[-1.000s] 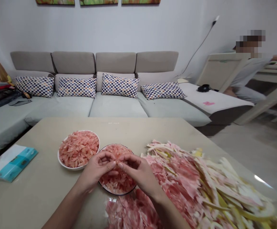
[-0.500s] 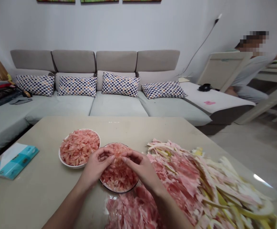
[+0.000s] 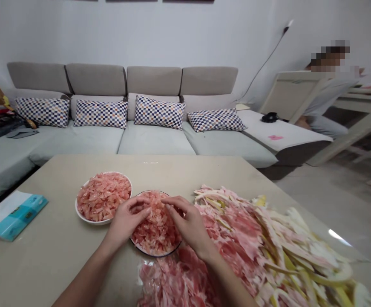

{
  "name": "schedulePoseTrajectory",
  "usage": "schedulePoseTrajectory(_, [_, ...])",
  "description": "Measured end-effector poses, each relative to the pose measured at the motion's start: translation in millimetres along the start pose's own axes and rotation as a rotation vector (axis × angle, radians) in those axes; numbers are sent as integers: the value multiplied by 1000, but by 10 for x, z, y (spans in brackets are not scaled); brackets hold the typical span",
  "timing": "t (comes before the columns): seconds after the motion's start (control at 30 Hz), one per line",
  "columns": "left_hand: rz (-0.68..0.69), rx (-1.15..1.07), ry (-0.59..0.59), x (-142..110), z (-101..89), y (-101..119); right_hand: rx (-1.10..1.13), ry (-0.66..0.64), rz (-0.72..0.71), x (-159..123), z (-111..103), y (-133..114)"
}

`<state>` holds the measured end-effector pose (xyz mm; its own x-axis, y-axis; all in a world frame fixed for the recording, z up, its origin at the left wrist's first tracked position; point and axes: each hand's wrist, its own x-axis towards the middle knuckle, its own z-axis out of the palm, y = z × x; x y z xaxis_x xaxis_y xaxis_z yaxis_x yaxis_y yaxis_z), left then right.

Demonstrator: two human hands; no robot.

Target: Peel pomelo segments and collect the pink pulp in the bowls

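Observation:
Both my hands hover over a dark-rimmed bowl (image 3: 147, 251) heaped with pink pomelo flesh. My left hand (image 3: 126, 219) and my right hand (image 3: 187, 221) have fingers curled, pinching a pale pink piece of pomelo (image 3: 155, 209) between their fingertips above the heap. A white bowl (image 3: 83, 215), also full of pink flesh, sits just left of the dark-rimmed one. A big pile of pink and yellow-white pomelo peel and membrane (image 3: 268, 247) spreads over the table (image 3: 44, 256) to the right and in front of my right wrist.
A teal tissue pack (image 3: 12, 211) lies at the table's left edge. Behind the table stands a grey sofa (image 3: 153, 140) with several checkered pillows. A person (image 3: 327, 94) sits at another table at the far right.
My hands have drifted slightly apart and lower over the bowl, still working the same pomelo piece. The camera has tilted a little; the person at the right has shifted.

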<state>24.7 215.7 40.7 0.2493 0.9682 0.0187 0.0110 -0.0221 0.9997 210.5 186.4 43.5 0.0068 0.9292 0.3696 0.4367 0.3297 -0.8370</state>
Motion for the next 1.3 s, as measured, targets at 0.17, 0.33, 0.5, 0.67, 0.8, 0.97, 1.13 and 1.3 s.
schedulePoseTrajectory(0.17, [167, 127, -53, -29, 11, 74, 58, -22, -18, -49, 62, -130])
schedulePoseTrajectory(0.33, [155, 80, -34, -75, 67, 95, 78, -12, -19, -77, 115, -182])
schedulePoseTrajectory(0.5, [54, -80, -13, -95, 142, 54, 85, -33, 36, -78, 109, -200])
schedulePoseTrajectory(0.67, [59, -97, -22, -74, 132, 60, 140, -74, 54, -69, 96, -196])
schedulePoseTrajectory(0.8, [-24, -189, -111, -78, 62, 69, 147, -64, 7, -69, 99, -178])
schedulePoseTrajectory(0.97, [-177, -389, -209, -99, 16, 99, 122, -65, -67, -92, 110, -189])
schedulePoseTrajectory(1.13, [-67, -244, -92, -100, 51, 133, -12, 35, -209, -103, 135, -152])
schedulePoseTrajectory(1.3, [131, 115, 45, -72, 30, 82, -154, 70, -239, -49, 62, -60])
